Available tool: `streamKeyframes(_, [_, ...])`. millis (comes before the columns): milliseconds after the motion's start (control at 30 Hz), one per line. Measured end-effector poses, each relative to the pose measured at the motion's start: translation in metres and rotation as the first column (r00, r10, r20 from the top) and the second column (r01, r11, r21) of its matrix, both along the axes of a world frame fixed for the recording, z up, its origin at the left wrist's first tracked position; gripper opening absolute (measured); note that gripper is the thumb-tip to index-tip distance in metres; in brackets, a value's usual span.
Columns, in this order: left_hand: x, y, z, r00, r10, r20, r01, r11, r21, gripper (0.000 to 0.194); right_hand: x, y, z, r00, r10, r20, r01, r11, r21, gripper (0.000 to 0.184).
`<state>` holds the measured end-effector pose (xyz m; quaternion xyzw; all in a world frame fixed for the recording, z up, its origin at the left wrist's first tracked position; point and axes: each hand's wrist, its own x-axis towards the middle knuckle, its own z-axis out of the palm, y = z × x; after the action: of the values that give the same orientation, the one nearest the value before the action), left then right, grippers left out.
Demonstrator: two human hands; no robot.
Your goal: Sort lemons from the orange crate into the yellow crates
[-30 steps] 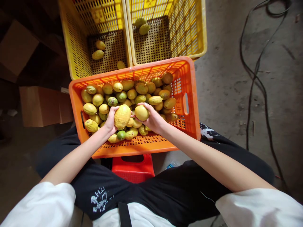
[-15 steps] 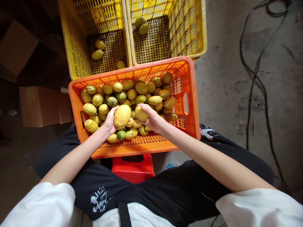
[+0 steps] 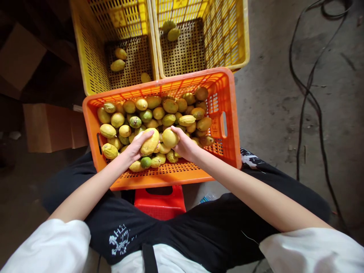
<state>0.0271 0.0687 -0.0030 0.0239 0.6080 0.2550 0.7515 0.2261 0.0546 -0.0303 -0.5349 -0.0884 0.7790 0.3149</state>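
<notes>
My left hand (image 3: 138, 145) is closed round a large yellow lemon (image 3: 150, 142), with the thumb lying across its top. A smaller, smoother yellow lemon (image 3: 170, 138) sits in my right hand (image 3: 182, 143), thumb along its upper right side. Both fruits are held close together over an orange plastic crate (image 3: 170, 177). Many more lemons fill the crate's floor, mostly yellow, with a few greenish ones such as the green lemon (image 3: 146, 162) below my left hand. The undersides of both held lemons and most of my fingertips are hidden.
Beyond the orange crate stand a left yellow crate (image 3: 82, 49) and a right yellow crate (image 3: 244, 34), each with a few lemons. A red plastic stool (image 3: 159, 206) is between my legs. Cardboard boxes (image 3: 51, 127) stand left; a black cable (image 3: 308, 87) lies on the floor right.
My left hand has turned its lemon, and the thumb has moved from the side onto the top. The right hand's lemon has been rotated slightly. Both hands remain in nearly the same place.
</notes>
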Motion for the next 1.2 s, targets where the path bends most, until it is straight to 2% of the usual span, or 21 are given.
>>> streamKeyframes(100, [0.0, -0.001, -0.001, 1.0, -0.014, 0.023, 0.014, 1.0, 0.018, 0.019, 0.0, 0.001, 0.004, 0.997, -0.078, -0.016, 0.076, 0.994, -0.076, 0.042])
streamKeyframes(233, [0.0, 0.002, -0.001, 0.999, 0.022, -0.038, -0.023, 0.999, -0.031, 0.01, -0.001, 0.0, 0.008, 0.997, -0.069, 0.021, 0.07, 0.993, -0.089, 0.035])
streamKeyframes(433, [0.001, 0.006, 0.002, 0.995, 0.068, -0.076, -0.073, 0.995, -0.065, 0.02, -0.005, -0.002, 0.015, 0.994, 0.012, 0.111, 0.0, 0.994, -0.107, 0.023])
streamKeyframes(533, [0.002, 0.007, 0.001, 0.996, 0.069, -0.056, -0.074, 0.993, -0.09, 0.026, -0.007, -0.002, 0.018, 0.993, 0.039, 0.111, -0.024, 0.991, -0.133, 0.026])
streamKeyframes(633, [0.002, 0.006, -0.002, 0.996, 0.088, -0.011, -0.089, 0.988, -0.126, 0.035, -0.007, -0.003, 0.018, 0.995, 0.012, 0.101, 0.0, 0.994, -0.11, 0.032])
streamKeyframes(767, [0.002, 0.003, -0.006, 0.995, 0.094, 0.033, -0.089, 0.985, -0.145, 0.039, -0.006, -0.003, 0.014, 0.995, -0.017, 0.1, 0.023, 0.998, -0.061, 0.028])
streamKeyframes(933, [0.002, 0.0, -0.002, 1.0, 0.022, 0.013, -0.021, 0.997, -0.076, 0.021, -0.007, -0.001, 0.014, 0.997, -0.027, 0.076, 0.036, 0.993, -0.116, 0.019])
streamKeyframes(1033, [0.002, -0.002, -0.001, 1.0, -0.002, -0.008, 0.002, 1.0, -0.016, 0.007, -0.007, 0.002, 0.018, 0.998, 0.004, 0.064, 0.009, 0.98, -0.2, 0.021])
streamKeyframes(1200, [-0.004, -0.005, -0.01, 0.999, -0.026, 0.019, 0.025, 1.0, 0.002, 0.021, -0.006, 0.004, 0.018, 0.998, 0.038, 0.044, -0.026, 0.968, -0.248, 0.02])
